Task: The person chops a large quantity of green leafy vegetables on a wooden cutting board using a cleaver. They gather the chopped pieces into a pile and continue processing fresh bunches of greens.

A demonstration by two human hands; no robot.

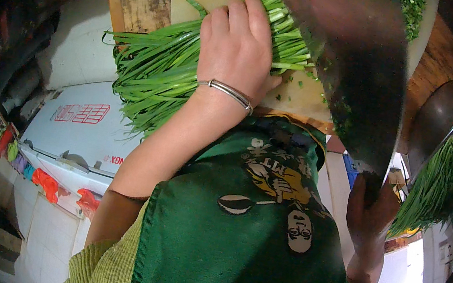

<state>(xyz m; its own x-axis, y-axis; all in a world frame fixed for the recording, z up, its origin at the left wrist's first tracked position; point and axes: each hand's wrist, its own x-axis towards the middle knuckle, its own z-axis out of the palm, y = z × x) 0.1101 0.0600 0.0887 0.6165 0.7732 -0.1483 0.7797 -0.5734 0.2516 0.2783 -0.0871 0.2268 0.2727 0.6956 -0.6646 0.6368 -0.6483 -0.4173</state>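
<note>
My left hand [238, 41], with a metal bangle at the wrist, presses down on a thick bunch of Chinese chives [162, 71]. Cut pale ends of the stalks show to the right of its fingers, while the long leaves hang over the board's edge at left. In my right hand [372, 214] is the handle of a broad cleaver [368, 61]. Its dark, blurred blade stands raised close to the camera, with green bits stuck to it, and hides part of the yellowish cutting board [302, 95]. Chopped chives [411, 15] lie beyond the blade at upper right.
A dark rounded metal vessel [438, 115] and another bunch of long green leaves [443, 176] are at right. White lidded chest [81, 121] stands below the board at left, bearing red writing. My green apron [239, 239] hangs against the board's near edge.
</note>
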